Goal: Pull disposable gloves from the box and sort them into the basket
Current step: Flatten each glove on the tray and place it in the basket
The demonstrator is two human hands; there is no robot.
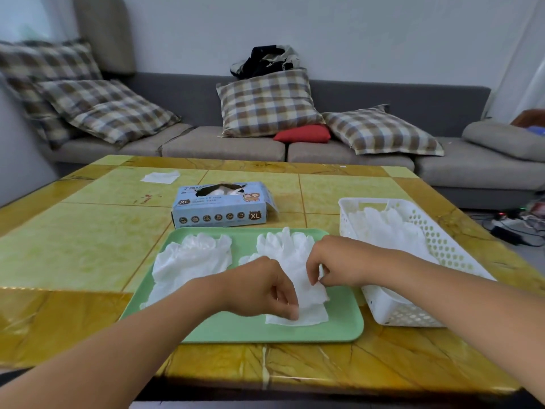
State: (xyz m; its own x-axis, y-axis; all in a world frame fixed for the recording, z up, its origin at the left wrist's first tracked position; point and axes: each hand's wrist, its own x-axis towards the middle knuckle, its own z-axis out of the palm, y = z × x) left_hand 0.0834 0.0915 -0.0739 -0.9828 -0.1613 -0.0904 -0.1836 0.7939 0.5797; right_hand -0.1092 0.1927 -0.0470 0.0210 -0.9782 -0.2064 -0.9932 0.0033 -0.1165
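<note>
Both hands, left [259, 287] and right [333, 261], pinch one glove [290, 261] lying lengthwise, fingers pointing away, on the tray [339, 329].

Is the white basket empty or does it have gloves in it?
Not empty. White gloves lie piled inside the white basket.

Glove box [221, 205] print: too small to read beyond "XL".
Right-hand glove stack [290, 255]: partly covered by both hands.
Basket [395, 312] contents: blurred white mass.
Forearms: cut by lower edge.
Far-left pillow [44, 72]: blurred.
</note>
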